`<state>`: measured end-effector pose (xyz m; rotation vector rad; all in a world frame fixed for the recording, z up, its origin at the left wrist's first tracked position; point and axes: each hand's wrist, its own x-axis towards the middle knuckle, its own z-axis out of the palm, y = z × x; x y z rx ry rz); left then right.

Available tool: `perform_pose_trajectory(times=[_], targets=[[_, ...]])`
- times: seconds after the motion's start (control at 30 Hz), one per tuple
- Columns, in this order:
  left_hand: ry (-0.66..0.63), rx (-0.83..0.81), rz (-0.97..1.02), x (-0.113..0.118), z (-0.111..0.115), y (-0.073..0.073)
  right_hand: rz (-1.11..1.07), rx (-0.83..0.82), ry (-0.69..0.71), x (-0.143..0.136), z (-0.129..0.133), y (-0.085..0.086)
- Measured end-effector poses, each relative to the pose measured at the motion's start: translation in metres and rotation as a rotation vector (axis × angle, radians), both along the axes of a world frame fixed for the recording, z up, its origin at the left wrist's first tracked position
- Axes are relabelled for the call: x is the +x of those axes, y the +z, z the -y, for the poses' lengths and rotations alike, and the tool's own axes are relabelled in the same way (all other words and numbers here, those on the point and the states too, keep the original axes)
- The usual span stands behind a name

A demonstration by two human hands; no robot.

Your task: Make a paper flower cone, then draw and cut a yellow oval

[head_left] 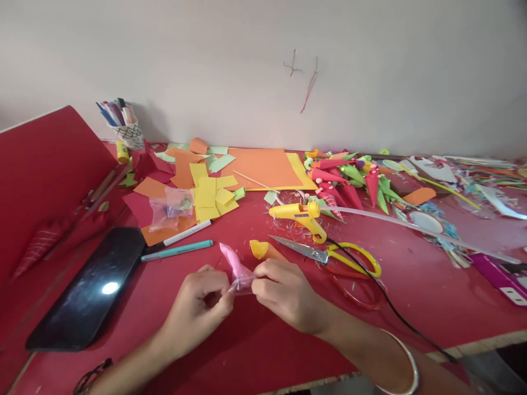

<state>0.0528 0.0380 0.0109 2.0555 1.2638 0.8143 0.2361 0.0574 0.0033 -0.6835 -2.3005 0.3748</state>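
A small clear plastic packet with a soft pink lump, which looks like clay, [236, 266] is pinched between my two hands above the red table. My left hand [195, 302] grips its near left edge between thumb and finger. On the other side, my right hand [288, 293] has its fingers closed on the packet's right edge. Just beyond my right hand lies an orange paper cone with a yellow filling [265, 249], partly hidden by the fingers. Scissors with yellow and red handles [329, 255] rest to the right, near a yellow glue gun [298, 214].
A black phone [88, 291] lies at left, beside a teal pen [177, 250] and a white marker [187, 233]. Paper pieces [206, 192] and several finished cones [337, 175] fill the back. The glue gun's black cord [387, 296] runs along the right. A pen cup [129, 134] stands by the wall.
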Motion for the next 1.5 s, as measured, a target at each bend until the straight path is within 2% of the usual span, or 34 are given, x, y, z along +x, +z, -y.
perform_pose_trajectory(times=[0.17, 0.27, 0.47, 0.67, 0.73, 0.83, 1.0, 1.13, 1.3, 1.4, 1.5], targets=[[0.009, -0.029, 0.0, 0.001, 0.001, 0.002, 0.125, 0.135, -0.044, 0.002, 0.005, 0.006], [0.004, -0.037, -0.007, 0.0, 0.002, 0.0, 0.176, 0.147, -0.094, 0.001, 0.007, 0.005], [-0.092, 0.06, -0.136, 0.0, 0.003, -0.008, 0.174, -0.068, -0.107, -0.006, 0.006, -0.005], [-0.177, 0.172, -0.213, 0.005, -0.002, -0.012, 0.139, -0.404, -0.106, -0.011, 0.005, -0.01], [-0.206, 0.183, -0.203, 0.006, -0.002, -0.014, 0.136, -0.439, -0.102, -0.013, 0.005, -0.011], [-0.227, 0.176, -0.222, 0.007, 0.0, -0.016, 0.188, -0.395, -0.109, -0.017, 0.005, -0.014], [-0.222, 0.171, -0.274, 0.007, -0.002, -0.015, 0.288, -0.27, -0.171, -0.023, 0.002, -0.021], [-0.209, 0.29, -0.298, 0.004, -0.005, -0.013, 0.279, -0.238, -0.17, -0.025, -0.002, -0.019], [-0.026, 0.465, -0.274, -0.015, -0.008, -0.01, 0.2, -0.32, -0.038, -0.024, -0.006, -0.015], [-0.036, 0.416, -0.351, -0.025, -0.014, -0.007, 0.151, -0.351, 0.047, -0.024, -0.007, -0.016], [-0.131, 0.227, -0.446, -0.024, -0.018, -0.006, 0.076, -0.411, 0.059, -0.024, -0.008, -0.018]])
